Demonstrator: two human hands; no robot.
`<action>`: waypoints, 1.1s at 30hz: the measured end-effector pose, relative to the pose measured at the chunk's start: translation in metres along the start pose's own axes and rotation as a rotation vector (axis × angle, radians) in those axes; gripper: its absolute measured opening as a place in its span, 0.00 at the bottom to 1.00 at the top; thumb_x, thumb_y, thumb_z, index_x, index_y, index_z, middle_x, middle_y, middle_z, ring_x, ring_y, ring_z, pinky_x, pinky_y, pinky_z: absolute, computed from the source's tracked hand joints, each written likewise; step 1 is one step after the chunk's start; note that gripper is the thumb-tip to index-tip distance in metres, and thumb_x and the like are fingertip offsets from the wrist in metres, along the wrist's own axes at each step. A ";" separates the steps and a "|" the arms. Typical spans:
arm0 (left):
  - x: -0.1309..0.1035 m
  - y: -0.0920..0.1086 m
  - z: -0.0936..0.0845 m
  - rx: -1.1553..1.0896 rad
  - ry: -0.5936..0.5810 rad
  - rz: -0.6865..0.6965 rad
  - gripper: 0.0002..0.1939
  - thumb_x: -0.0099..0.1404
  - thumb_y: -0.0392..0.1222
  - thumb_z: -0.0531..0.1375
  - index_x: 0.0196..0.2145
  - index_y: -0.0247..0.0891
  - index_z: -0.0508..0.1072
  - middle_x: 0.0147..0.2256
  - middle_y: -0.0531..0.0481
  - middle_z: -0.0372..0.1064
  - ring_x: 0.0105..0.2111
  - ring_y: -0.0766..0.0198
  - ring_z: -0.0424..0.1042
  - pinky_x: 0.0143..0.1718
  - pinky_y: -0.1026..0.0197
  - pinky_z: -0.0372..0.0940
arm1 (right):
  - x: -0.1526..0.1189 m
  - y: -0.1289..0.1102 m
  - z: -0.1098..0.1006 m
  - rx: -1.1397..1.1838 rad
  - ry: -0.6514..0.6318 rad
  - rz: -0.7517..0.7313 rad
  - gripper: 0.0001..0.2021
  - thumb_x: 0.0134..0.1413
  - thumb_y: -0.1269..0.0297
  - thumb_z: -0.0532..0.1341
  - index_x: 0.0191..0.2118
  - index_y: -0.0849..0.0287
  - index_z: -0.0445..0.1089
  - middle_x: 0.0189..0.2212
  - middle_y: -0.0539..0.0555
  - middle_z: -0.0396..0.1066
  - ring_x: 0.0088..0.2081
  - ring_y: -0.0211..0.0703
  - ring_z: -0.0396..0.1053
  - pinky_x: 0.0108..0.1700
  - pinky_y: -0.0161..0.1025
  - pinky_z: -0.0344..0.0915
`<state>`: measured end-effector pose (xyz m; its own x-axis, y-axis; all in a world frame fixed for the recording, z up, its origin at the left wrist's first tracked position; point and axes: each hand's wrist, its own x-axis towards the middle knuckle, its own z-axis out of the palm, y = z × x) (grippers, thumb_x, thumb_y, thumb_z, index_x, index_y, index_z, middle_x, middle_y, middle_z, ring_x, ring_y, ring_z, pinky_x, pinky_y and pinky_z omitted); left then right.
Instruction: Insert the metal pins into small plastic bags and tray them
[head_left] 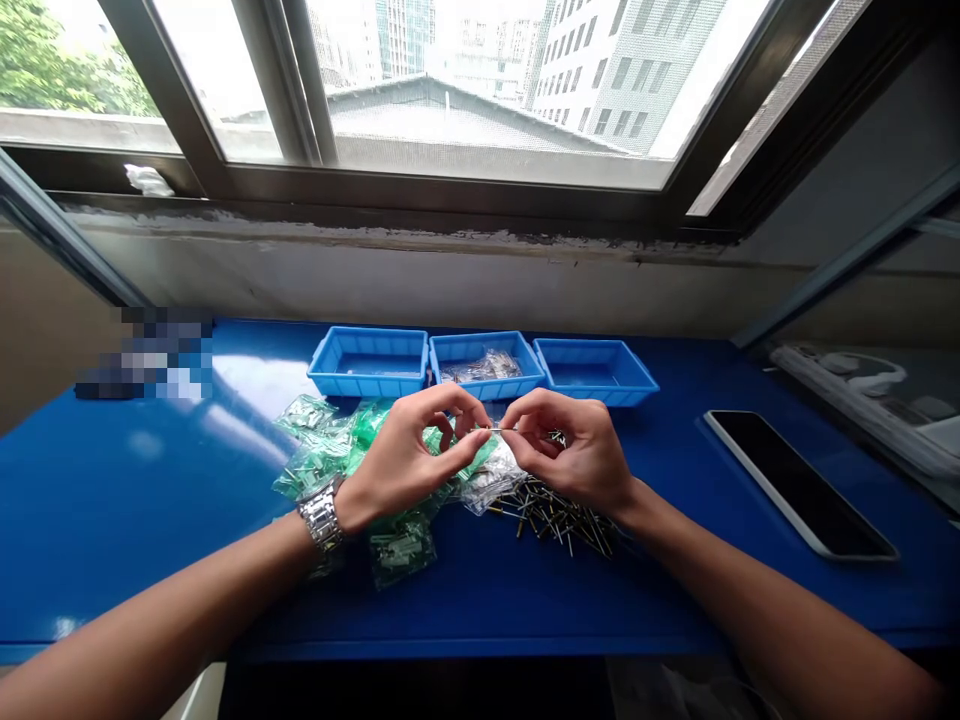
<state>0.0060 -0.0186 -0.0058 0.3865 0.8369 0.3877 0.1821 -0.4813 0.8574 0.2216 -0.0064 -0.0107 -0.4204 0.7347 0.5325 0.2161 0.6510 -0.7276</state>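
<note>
Here, the left hand (424,445) and the right hand (574,445) each have their grip pinched on a thin metal rod (496,430), held on the near side of the middle blue bin (457,350). Also nearer than that bin, loose rods (559,515) lie heaped on the bench (150,520), green plastic packets (322,455) spread to the bin's left front, and a dark-screened phone (799,485) sits well off to the bin's right.

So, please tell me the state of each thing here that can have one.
Left hand, pinching
Right hand, pinching
Thin metal pin, held by both
Loose pins, heaped
Green bags, heaped; sealing unclear
Blue trays, uncovered
Phone, flat, screen dark
Watch, fastened around left wrist
Window, open or shut unclear
</note>
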 end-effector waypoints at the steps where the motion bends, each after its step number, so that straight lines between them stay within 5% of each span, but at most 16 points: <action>1: 0.000 -0.001 0.000 0.013 0.020 0.017 0.06 0.70 0.40 0.64 0.39 0.35 0.76 0.36 0.47 0.74 0.34 0.63 0.72 0.33 0.60 0.71 | 0.000 0.000 0.000 -0.019 -0.010 0.005 0.03 0.57 0.70 0.68 0.36 0.59 0.74 0.20 0.43 0.64 0.18 0.29 0.56 0.18 0.31 0.54; 15: -0.002 -0.003 0.001 0.106 0.053 0.138 0.01 0.67 0.34 0.64 0.38 0.35 0.76 0.37 0.48 0.70 0.33 0.65 0.68 0.32 0.60 0.69 | -0.002 0.002 0.011 0.117 -0.145 0.198 0.05 0.58 0.66 0.70 0.38 0.61 0.78 0.17 0.42 0.61 0.18 0.30 0.54 0.19 0.31 0.51; 25: -0.002 -0.004 0.000 0.153 0.090 0.133 0.02 0.68 0.36 0.65 0.39 0.35 0.76 0.37 0.48 0.71 0.34 0.64 0.68 0.31 0.60 0.67 | 0.000 -0.007 0.003 -0.092 0.065 0.001 0.03 0.61 0.67 0.67 0.36 0.61 0.75 0.18 0.42 0.60 0.18 0.29 0.54 0.20 0.31 0.54; 33: -0.002 -0.006 0.005 0.181 -0.020 0.152 0.01 0.68 0.34 0.63 0.39 0.36 0.75 0.36 0.49 0.71 0.32 0.65 0.68 0.31 0.61 0.66 | -0.003 -0.011 0.007 -0.155 0.033 -0.140 0.03 0.59 0.70 0.68 0.38 0.62 0.74 0.19 0.42 0.59 0.18 0.28 0.54 0.20 0.30 0.54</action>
<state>0.0084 -0.0185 -0.0136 0.4396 0.7468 0.4990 0.2790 -0.6416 0.7145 0.2148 -0.0172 -0.0071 -0.4274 0.6393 0.6392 0.2914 0.7667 -0.5720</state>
